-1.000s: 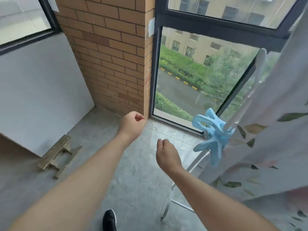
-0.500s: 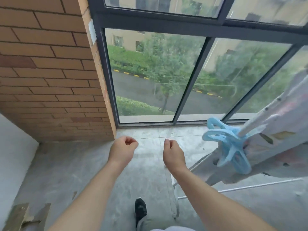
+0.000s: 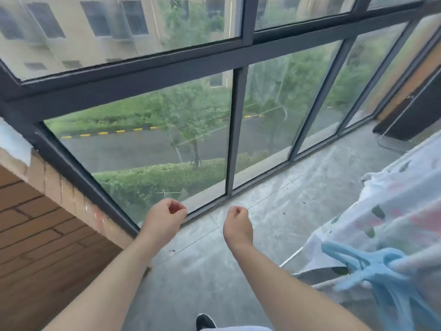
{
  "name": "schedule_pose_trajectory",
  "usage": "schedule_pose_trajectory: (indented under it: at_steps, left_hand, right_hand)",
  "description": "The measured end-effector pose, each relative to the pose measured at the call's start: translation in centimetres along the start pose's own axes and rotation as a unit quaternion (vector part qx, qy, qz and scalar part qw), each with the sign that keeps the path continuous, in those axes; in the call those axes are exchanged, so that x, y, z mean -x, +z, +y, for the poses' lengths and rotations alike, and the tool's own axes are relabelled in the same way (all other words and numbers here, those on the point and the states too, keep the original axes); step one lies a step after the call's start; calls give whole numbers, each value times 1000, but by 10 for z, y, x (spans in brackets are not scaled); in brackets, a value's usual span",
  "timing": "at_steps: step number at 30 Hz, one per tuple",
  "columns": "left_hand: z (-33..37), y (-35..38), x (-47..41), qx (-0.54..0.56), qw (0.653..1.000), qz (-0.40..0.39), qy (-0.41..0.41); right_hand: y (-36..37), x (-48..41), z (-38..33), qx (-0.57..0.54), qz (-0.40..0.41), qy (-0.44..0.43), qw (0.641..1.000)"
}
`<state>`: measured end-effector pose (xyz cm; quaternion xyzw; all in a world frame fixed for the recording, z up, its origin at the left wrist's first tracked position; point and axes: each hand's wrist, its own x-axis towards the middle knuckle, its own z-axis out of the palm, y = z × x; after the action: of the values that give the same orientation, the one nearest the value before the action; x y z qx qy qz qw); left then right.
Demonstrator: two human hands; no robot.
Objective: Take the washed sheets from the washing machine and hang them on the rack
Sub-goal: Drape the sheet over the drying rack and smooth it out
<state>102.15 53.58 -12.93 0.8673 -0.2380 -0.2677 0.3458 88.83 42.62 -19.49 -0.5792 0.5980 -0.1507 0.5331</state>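
A white sheet (image 3: 391, 211) with a leaf and pink print hangs over the drying rack at the right edge. A thin white rack bar (image 3: 290, 258) shows below the cloth. Light blue clips (image 3: 372, 266) grip the sheet's near end at the lower right. My left hand (image 3: 164, 218) and my right hand (image 3: 237, 224) are stretched out in front of me over the floor. Both are loosely curled into fists with nothing in them. They are well left of the sheet and do not touch it. No washing machine is in view.
A floor-to-ceiling window with a dark frame (image 3: 231, 137) runs across ahead. A brick wall (image 3: 55, 235) stands at the left. The grey floor (image 3: 274, 211) stretches toward a dark door (image 3: 415, 115) at the far right. My black shoe (image 3: 205, 321) shows at the bottom.
My view has swung right, from the brick corner along the window. The sheet and blue clips have shifted lower right. Both hands stay curled and held out together.
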Motion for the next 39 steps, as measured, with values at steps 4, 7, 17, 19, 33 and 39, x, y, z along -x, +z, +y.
schedule_pose_trajectory:
  at_steps: [4, 7, 17, 19, 33, 39]
  left_hand:
    - [38, 5, -69, 1, 998, -58, 38]
    - [64, 22, -119, -15, 990, -118, 72]
    - [162, 88, -229, -105, 930, -281, 211]
    - [184, 114, -233, -111, 913, -319, 231]
    - [366, 337, -298, -218, 815, -431, 320]
    - [473, 424, -342, -220, 819, -413, 331]
  right_hand:
    - [3, -38, -39, -35, 61, 21, 997]
    - [-5, -68, -55, -63, 128, 36, 989]
    - [-59, -125, -73, -125, 364, 137, 913]
    - [-72, -135, -68, -138, 398, 157, 894]
    - [-255, -308, -41, -177, 480, 234, 826]
    - [-350, -401, -62, -142, 419, 213, 871]
